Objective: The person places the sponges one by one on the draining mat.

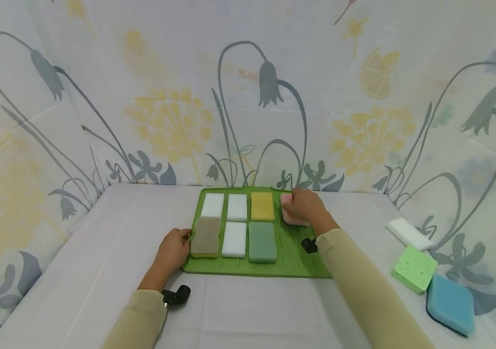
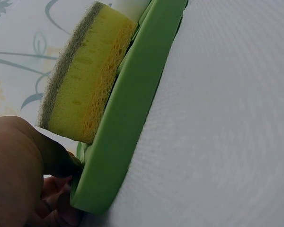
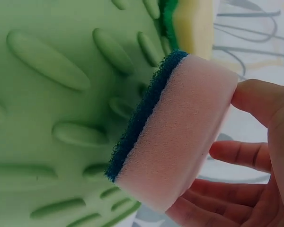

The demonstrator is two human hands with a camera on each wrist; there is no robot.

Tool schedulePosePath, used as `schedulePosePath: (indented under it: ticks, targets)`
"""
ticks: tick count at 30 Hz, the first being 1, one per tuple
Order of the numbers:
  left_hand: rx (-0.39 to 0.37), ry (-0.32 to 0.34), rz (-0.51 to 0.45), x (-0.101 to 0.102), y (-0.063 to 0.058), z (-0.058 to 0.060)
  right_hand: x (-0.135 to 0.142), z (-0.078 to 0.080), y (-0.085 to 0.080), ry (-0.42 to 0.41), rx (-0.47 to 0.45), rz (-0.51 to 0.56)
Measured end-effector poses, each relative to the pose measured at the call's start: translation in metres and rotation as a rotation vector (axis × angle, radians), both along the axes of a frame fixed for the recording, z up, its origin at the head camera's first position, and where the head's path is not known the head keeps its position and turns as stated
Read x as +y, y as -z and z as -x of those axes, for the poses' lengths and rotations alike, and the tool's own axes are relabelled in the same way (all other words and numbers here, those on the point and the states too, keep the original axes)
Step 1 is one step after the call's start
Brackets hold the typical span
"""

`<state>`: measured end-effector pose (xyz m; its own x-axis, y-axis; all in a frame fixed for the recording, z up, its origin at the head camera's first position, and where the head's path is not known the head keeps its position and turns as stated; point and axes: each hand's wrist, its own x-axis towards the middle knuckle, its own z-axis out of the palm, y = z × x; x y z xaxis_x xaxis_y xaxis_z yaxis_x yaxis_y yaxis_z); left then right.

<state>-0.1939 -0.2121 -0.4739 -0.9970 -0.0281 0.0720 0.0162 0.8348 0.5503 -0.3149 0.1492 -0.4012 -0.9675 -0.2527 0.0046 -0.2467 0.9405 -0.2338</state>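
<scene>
My right hand [image 1: 310,209] holds a pink sponge [image 3: 184,123] with a dark blue scouring side at the far right of a ridged green tray [image 1: 289,252]. In the right wrist view the sponge's scouring side faces the tray's ridges, with thumb and fingers around the pink part. My left hand [image 1: 173,252] pinches the tray's left edge, thumb against the rim in the left wrist view. Beside it lies a yellow sponge with a grey-brown scouring top [image 1: 206,236]. Farther along the tray are several white sponges [image 1: 234,240], a yellow one [image 1: 262,206] and a green one [image 1: 262,242].
On the table at the right lie a white sponge [image 1: 409,233], a speckled light green sponge [image 1: 414,269] and a blue sponge with a dark underside [image 1: 450,304]. A flower-printed cloth [image 1: 248,145] rises behind the white table surface [image 1: 248,310].
</scene>
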Motion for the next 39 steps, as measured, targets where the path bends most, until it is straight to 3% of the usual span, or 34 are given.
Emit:
schedulePosePath:
  ticks: [17, 24, 32, 39]
  targets:
    - [0.012, -0.003, -0.005, 0.004, -0.002, 0.000, -0.016, 0.014, 0.008, 0.054, -0.104, -0.087]
    - [0.012, -0.002, -0.007, 0.003, 0.000, 0.000, -0.019, 0.013, 0.008, 0.060, -0.082, -0.086]
    - [0.002, -0.006, -0.007, 0.003, -0.001, 0.000, -0.023, 0.016, 0.018, 0.098, -0.048, -0.061]
    - [0.001, -0.015, -0.011, 0.002, -0.001, -0.001, -0.027, 0.018, 0.023, 0.111, -0.051, -0.104]
